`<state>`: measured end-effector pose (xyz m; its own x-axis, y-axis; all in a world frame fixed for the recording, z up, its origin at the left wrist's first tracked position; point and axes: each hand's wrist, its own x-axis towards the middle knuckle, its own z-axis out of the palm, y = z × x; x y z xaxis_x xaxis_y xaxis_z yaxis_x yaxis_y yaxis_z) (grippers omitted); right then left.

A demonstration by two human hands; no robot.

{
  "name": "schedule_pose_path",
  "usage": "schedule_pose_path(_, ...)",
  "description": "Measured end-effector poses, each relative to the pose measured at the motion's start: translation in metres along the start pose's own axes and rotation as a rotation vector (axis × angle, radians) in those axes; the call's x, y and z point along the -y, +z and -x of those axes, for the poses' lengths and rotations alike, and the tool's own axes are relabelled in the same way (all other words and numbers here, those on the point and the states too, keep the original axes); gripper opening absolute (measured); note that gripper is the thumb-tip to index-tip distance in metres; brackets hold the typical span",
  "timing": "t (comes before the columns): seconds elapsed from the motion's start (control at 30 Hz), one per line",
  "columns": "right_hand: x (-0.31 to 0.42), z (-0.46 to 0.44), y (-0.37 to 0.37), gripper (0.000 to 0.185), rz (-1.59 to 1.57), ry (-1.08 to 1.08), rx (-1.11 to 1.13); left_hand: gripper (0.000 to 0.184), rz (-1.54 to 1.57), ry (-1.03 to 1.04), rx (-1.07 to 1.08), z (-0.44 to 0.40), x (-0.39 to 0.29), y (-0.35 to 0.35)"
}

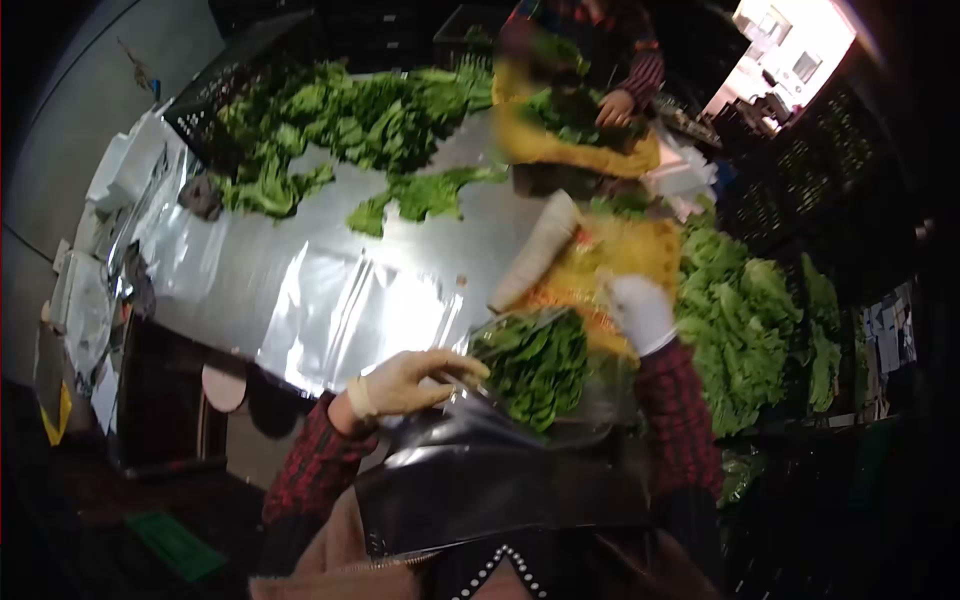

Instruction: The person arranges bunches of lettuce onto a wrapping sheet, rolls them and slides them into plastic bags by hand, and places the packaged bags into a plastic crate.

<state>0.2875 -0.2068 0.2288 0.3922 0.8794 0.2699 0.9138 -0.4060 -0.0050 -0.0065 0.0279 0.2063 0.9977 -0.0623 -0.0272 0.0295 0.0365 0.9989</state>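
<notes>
My left hand (415,383), in a pale yellowish glove, has its fingers stretched out toward a bunch of dark green leaves (540,370). Its fingertips reach the near-left edge of the bunch; whether they touch it I cannot tell. Clear film seems to lie around these leaves. In a white glove, my right hand (640,312) is over the right side of a yellow printed plastic sheet or bag (625,260), its fingers smeared by motion. A long whitish roll-like object (540,250) lies slanted along the left of the yellow plastic.
Loose lettuce leaves (380,115) cover the back of the metal table (330,270). More lettuce (740,320) is piled at right. Across the table, a co-worker's hand (615,108) rests by greens on a yellow crate-like container (575,150). Black crates (820,160) stand at right.
</notes>
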Motion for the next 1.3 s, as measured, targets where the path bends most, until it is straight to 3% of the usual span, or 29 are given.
schedule_pose_path(0.07, 0.040, -0.021, -0.035, 0.018, -0.361, 0.099, -0.242, 0.029, -0.050, 0.069, -0.056, -0.001, 0.008, 0.000)
schedule_pose_path(0.1, 0.060, -0.025, -0.040, 0.018, -0.367, 0.101, -0.235, 0.029, -0.046, 0.061, -0.058, 0.001, 0.005, 0.001)
schedule_pose_path(0.17, 0.096, -0.030, -0.044, 0.019, -0.991, 0.079, -0.055, 0.026, -0.099, -0.063, -0.089, 0.004, -0.008, 0.001)
schedule_pose_path(0.2, 0.109, -0.034, -0.042, 0.020, -1.087, 0.113, 0.148, 0.025, -0.119, -0.126, -0.098, 0.005, -0.012, 0.002)
schedule_pose_path(0.23, 0.119, -0.035, -0.040, 0.021, -1.176, 0.152, 0.356, 0.025, -0.111, -0.128, -0.090, 0.006, -0.012, 0.002)
schedule_pose_path(0.27, 0.125, -0.034, -0.041, 0.021, -1.172, 0.165, 0.364, 0.023, -0.083, -0.141, -0.101, 0.007, -0.012, 0.003)
schedule_pose_path(0.37, 0.137, -0.041, -0.045, 0.018, -1.081, 0.027, 0.724, 0.020, -0.034, -0.161, -0.140, 0.015, -0.012, 0.003)
schedule_pose_path(0.47, 0.122, -0.058, -0.045, 0.022, -1.174, 0.068, 0.499, 0.017, -0.219, -0.156, -0.209, 0.018, -0.019, 0.003)
schedule_pose_path(0.53, 0.082, -0.081, -0.077, 0.024, -1.146, 0.106, 0.285, 0.018, -0.110, -0.088, -0.177, 0.019, -0.012, 0.002)
schedule_pose_path(0.6, 0.041, -0.116, -0.119, 0.027, -1.502, 0.400, -0.122, 0.021, -0.049, -0.043, -0.139, 0.018, 0.001, -0.001)
schedule_pose_path(0.63, 0.031, -0.117, -0.122, 0.027, -1.494, 0.386, -0.144, 0.021, -0.063, -0.024, -0.132, 0.011, -0.004, -0.005)
schedule_pose_path(0.73, 0.015, -0.116, -0.097, 0.024, -0.830, 0.322, -0.271, 0.022, 0.141, -0.103, -0.112, 0.018, -0.007, -0.003)
schedule_pose_path(0.77, 0.031, -0.111, -0.084, 0.024, -0.850, 0.312, -0.221, 0.023, 0.079, -0.054, -0.149, 0.020, -0.007, -0.001)
schedule_pose_path(0.83, 0.098, -0.077, -0.071, 0.023, -1.091, -0.044, 0.162, 0.023, 0.030, -0.049, -0.197, 0.019, -0.015, -0.002)
schedule_pose_path(0.87, 0.119, -0.057, -0.060, 0.023, -1.160, -0.011, 0.255, 0.022, 0.028, -0.091, -0.191, 0.022, -0.014, -0.001)
schedule_pose_path(0.97, 0.129, -0.069, -0.064, 0.021, -1.082, -0.191, 0.344, 0.018, 0.212, -0.084, -0.256, 0.017, -0.006, 0.006)
schedule_pose_path(1.03, 0.106, -0.100, -0.088, 0.019, -1.298, 0.072, 0.194, 0.017, 0.282, -0.062, -0.271, 0.016, -0.001, 0.006)
schedule_pose_path(1.1, 0.068, -0.127, -0.099, 0.019, -1.280, 0.288, -0.228, 0.017, 0.311, -0.036, -0.273, 0.017, 0.004, 0.006)
schedule_pose_path(1.13, 0.061, -0.125, -0.100, 0.019, -1.274, 0.275, -0.233, 0.017, 0.345, -0.037, -0.267, 0.019, 0.006, 0.007)
schedule_pose_path(1.2, 0.056, -0.110, -0.091, 0.021, -0.944, 0.108, -0.125, 0.017, 0.417, -0.030, -0.260, 0.018, 0.009, 0.006)
schedule_pose_path(1.23, 0.083, -0.096, -0.084, 0.016, -0.981, 0.010, 0.079, 0.017, 0.419, -0.020, -0.263, 0.017, 0.008, 0.007)
schedule_pose_path(1.27, 0.110, -0.080, -0.073, 0.015, -1.044, 0.091, 0.360, 0.017, 0.423, -0.047, -0.285, 0.017, 0.005, 0.008)
schedule_pose_path(1.3, 0.128, -0.064, -0.055, 0.019, -1.088, 0.003, 0.478, 0.017, 0.422, -0.076, -0.305, 0.018, 0.002, 0.009)
